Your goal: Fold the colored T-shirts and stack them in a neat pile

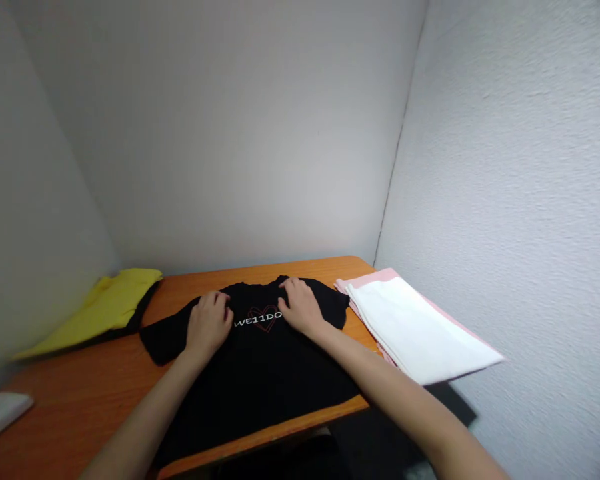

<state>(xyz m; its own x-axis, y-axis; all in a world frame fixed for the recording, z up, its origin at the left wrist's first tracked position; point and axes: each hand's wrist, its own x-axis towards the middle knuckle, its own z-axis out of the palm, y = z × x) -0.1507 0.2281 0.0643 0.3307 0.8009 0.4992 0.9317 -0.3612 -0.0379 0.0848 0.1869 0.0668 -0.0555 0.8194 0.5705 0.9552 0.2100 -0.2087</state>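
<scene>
A black T-shirt (270, 373) lies spread on the wooden table, its neckline toward the back wall and its sleeves out to both sides. White lettering and a red heart outline (263, 319) mark its chest. My left hand (210, 321) rests on the shirt near the left shoulder, fingers slightly bent and holding nothing. On the right shoulder, close to the collar, my right hand (300, 303) lies with its fingers apart. The shirt's lower left part is partly covered by my left forearm.
Folded yellow cloth (115, 303) lies over something black at the left wall. White and pink folded cloths (410, 327) sit at the table's right edge, a corner jutting past it. A white object (3, 410) is at far left. Walls bound the wooden table (80, 387) at the back and sides.
</scene>
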